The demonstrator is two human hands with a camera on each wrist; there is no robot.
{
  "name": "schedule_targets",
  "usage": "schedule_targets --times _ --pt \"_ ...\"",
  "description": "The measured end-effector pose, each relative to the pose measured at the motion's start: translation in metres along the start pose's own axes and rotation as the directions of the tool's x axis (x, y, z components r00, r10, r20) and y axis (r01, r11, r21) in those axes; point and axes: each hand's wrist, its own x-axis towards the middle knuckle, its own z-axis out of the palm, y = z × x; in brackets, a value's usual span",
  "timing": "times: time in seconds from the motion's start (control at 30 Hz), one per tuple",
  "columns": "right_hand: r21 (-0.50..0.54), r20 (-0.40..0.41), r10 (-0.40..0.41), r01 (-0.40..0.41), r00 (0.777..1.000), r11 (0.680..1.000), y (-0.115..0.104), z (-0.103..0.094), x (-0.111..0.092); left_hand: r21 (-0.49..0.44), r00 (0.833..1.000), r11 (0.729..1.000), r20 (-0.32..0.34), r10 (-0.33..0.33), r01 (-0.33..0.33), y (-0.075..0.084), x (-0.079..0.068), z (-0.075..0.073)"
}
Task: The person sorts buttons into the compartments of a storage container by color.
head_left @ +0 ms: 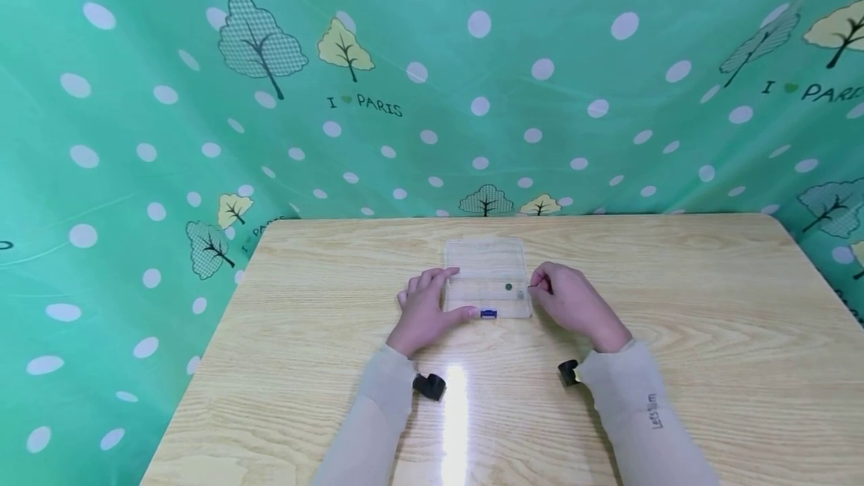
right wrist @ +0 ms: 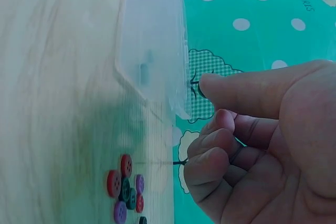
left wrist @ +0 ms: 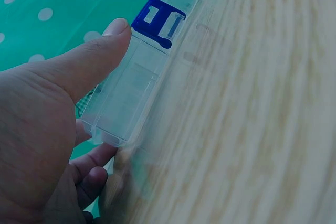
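A clear plastic box (head_left: 489,289) with a blue latch (head_left: 489,314) lies on the table, its lid (head_left: 484,252) swung back. My left hand (head_left: 428,312) grips its left end, thumb on the front rim beside the latch and fingers around the side. Just off the box's right end, my right hand (head_left: 568,300) pinches a small dark button (right wrist: 202,88) between thumb and forefinger, mostly covered by the thumb. Inside the box, towards the right, lies a dark green button (head_left: 508,286). A fainter small piece shows beside it.
Several red, purple and dark green buttons (right wrist: 125,188) lie on the wooden table (head_left: 324,366) beyond the box's right end, hidden by my right hand in the head view. A green dotted cloth (head_left: 445,96) hangs behind the table.
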Motion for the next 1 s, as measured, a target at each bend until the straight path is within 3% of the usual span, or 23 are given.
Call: schedule_targets --times 0.7,1.0 --pt "0.023 0.021 0.025 -0.026 0.999 0.999 -0.015 0.007 0.007 -0.002 1.0 1.0 0.008 -0.003 0.003 -0.001 -0.002 0.0" --pt "0.021 0.019 0.001 -0.002 1.0 1.0 -0.017 0.01 0.012 -0.01 1.0 1.0 0.005 0.005 -0.005 0.001 -0.001 -0.001"
